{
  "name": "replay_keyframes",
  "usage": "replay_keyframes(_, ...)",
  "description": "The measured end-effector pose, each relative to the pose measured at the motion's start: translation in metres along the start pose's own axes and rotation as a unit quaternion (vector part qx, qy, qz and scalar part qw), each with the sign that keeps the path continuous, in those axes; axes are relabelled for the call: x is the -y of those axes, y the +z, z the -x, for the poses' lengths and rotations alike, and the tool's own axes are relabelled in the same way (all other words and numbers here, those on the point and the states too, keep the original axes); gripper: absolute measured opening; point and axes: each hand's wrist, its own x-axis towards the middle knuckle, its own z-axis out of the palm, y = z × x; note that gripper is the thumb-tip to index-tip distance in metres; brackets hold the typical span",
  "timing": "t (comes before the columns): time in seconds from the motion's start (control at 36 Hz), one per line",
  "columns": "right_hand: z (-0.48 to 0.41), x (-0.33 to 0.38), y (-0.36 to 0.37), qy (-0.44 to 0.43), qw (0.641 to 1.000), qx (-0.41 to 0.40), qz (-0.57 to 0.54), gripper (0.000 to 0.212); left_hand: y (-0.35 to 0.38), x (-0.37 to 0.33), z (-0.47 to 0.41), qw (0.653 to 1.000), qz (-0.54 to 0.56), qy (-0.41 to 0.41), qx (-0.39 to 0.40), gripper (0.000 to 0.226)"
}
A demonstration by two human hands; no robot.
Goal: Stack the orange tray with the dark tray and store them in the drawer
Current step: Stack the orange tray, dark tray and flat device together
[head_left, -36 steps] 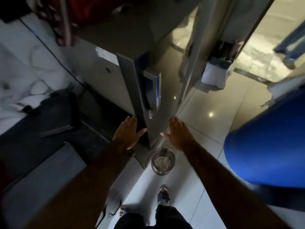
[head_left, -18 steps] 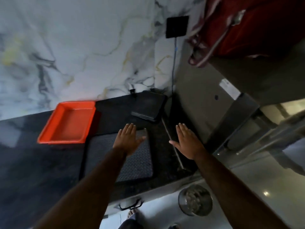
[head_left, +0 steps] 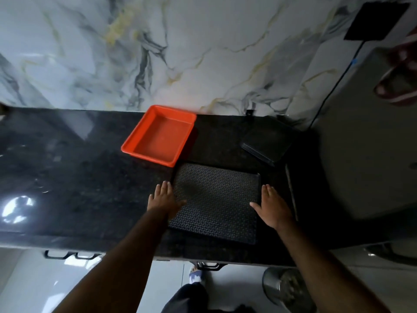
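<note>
An empty orange tray [head_left: 159,136] lies on the black counter [head_left: 67,177] against the marble wall. Just in front of it and to the right lies a dark patterned tray [head_left: 216,199], flat on the counter. My left hand [head_left: 163,199] hovers at the dark tray's left edge, fingers spread, thumb over the tray. My right hand [head_left: 272,207] is at its right edge, fingers apart. Neither hand holds anything. Black drawer handles [head_left: 70,255] show under the counter's front edge.
A flat dark device [head_left: 265,141] lies at the back right of the counter. A grey appliance [head_left: 365,143] stands to the right, with a cable up to a black wall socket [head_left: 375,21]. A steel bin [head_left: 286,288] sits on the floor below.
The view has swung from the floor and appliance to the counter. Both hands have come down to the two sides of the dark tray.
</note>
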Motion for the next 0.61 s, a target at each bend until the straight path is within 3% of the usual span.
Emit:
replay_keyframes(0.08,-0.004,0.011,0.007,0.061,0.998,-0.005,-0.015,0.057,0.004,0.01,-0.003,0.998,0.047,-0.03,0.043,0.092)
replay_keyframes(0.14,-0.005,0.017,0.009,0.089,0.996,-0.002,-0.03,0.037,0.003,0.011,-0.004,0.997,0.066,-0.038,0.027,0.069)
replay_keyframes(0.19,-0.005,0.021,0.009,0.115,0.992,-0.007,-0.042,0.031,0.002,0.015,-0.005,0.999,0.044,-0.023,-0.012,0.042)
replay_keyframes(0.28,-0.007,0.018,0.009,0.139,0.989,-0.015,-0.057,0.033,-0.003,0.025,-0.005,0.999,0.037,-0.027,-0.019,0.028)
replay_keyframes(0.39,-0.013,0.011,0.003,0.168,0.983,0.026,-0.067,0.025,-0.008,0.042,-0.007,0.977,0.152,-0.075,0.133,0.009)
replay_keyframes(0.44,-0.014,0.01,-0.001,0.18,0.979,0.073,-0.059,0.02,-0.011,0.048,-0.005,0.955,0.182,-0.099,0.21,0.013)
replay_keyframes(0.56,-0.021,0.015,-0.006,0.207,0.967,0.135,-0.067,0.005,-0.013,0.057,-0.009,0.942,0.141,-0.063,0.299,0.021)
replay_keyframes(0.61,-0.027,0.024,-0.012,0.222,0.963,0.145,-0.051,0.004,-0.016,0.064,-0.016,0.943,0.138,-0.057,0.299,0.024)
